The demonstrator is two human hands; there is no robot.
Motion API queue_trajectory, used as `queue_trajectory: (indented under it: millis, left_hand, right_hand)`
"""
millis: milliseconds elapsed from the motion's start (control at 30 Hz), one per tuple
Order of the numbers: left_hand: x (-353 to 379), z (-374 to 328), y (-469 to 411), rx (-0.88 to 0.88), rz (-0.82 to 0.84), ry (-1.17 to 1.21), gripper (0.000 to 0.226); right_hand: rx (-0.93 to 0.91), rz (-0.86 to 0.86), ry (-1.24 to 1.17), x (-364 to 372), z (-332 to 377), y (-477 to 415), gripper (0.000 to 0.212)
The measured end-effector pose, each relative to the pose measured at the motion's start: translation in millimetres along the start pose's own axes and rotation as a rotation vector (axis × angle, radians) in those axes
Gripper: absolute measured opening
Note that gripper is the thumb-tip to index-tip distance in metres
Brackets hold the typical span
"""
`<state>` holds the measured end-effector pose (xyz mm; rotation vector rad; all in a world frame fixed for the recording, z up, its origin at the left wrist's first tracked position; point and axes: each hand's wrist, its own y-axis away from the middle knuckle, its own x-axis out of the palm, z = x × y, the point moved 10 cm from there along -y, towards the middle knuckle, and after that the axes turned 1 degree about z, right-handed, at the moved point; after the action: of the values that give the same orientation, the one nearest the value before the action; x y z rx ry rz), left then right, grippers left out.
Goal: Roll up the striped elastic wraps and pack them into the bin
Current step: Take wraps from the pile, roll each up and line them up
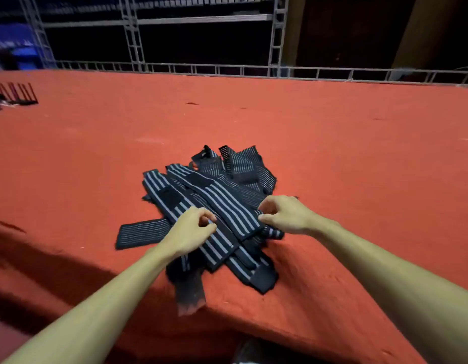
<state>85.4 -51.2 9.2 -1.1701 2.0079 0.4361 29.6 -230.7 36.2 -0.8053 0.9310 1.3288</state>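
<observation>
Your left grip (192, 227) and right grip (285, 214) are both curling in, pinching edges of the striped elastic wraps (227, 198), which are lying criss-crossed in a heap near the front of the red felt-covered counter (332, 153). You are risking dragging neighbours along, since the dark fastening patches (198, 179) are likely snagging the ribbed, stretchy weave. One limp end (189, 290) is hanging over the edge. No bin is showing.
</observation>
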Motion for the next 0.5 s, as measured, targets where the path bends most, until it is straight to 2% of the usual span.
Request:
queue_trajectory:
  millis: [133, 333, 400, 467, 500]
  left_hand:
    - [3.2, 26.1, -26.3, -0.063, -0.079, 0.043, 0.019]
    - [8.2, 36.1, -44.8, -0.108, -0.125, 0.023, 0.014]
    - [5.5, 32.9, -44.6, -0.131, -0.138, 0.051, 0.016]
    - [1.8, 26.1, -41.7, -0.163, -0.159, 0.112, 0.023]
    - [1.7, 19.9, -39.0, -0.185, -0.164, 0.185, 0.026]
  right_hand:
    - [0.095, -0.002, -0.083, 23.1, -12.8, -42.2, 0.039]
    - [0.165, -0.049, -0.199, 50.7, -20.4, -70.7, 0.053]
    - [0.166, -0.087, -0.34, 40.6, -19.5, -70.1, 0.041]
    - [0.161, -0.157, -0.508, 21.3, -21.2, -63.8, 0.012]
    - [0.163, -0.192, -0.562, 9.5, -22.6, -58.2, 0.007]
